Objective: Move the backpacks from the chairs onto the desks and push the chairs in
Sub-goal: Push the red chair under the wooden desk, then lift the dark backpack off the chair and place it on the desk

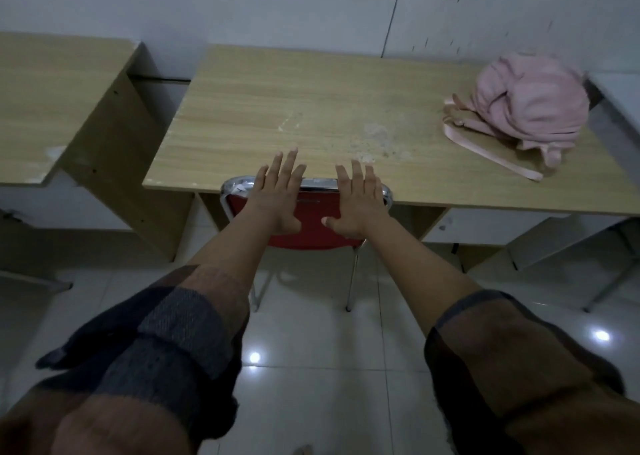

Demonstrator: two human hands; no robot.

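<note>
A pink backpack (530, 104) lies slumped on the right end of a light wooden desk (294, 115), its straps trailing toward the front edge. A red chair (313, 212) with a chrome frame stands tucked under the desk's front edge, its backrest touching the desktop. My left hand (278, 194) and my right hand (355, 201) lie flat against the chair's backrest, fingers spread and pointing up over the chrome top rail. Neither hand grips anything. The chair's seat is hidden under the desk.
A second wooden desk (52, 101) stands to the left with a narrow gap between the two. A white wall runs behind both. Glossy white floor tiles (311, 368) lie below me. Another desk's metal legs (609, 281) show at the right.
</note>
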